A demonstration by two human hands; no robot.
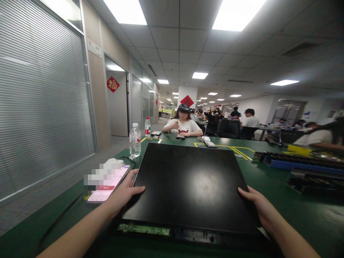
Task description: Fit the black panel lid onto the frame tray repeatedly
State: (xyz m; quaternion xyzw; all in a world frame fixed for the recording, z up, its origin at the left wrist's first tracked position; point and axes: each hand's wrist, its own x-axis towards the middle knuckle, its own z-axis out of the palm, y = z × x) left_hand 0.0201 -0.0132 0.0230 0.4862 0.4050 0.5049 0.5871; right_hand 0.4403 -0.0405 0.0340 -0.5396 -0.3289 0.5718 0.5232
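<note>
A flat black display panel (pixel 172 186) lies between my two hands, above the green tabletop. Along its near edge a strip of green circuit board (pixel 145 229) shows. My left hand (pixel 131 188) grips the panel's left edge, thumb on top and fingers around the side. On the opposite edge my right hand (pixel 258 204) holds it the same way, its fingers partly hidden beneath. Whether the panel's underside touches the table cannot be seen. Just left of my left hand is a lit phone (pixel 110 186).
Beyond the phone stand a water bottle (pixel 135 141) and a red-capped bottle (pixel 147 127). Dark frames and a blue strip (pixel 287 165) lie on the right of the table (pixel 319 216). A person (pixel 185 125) sits across, holding a tool. Other people sit farther back.
</note>
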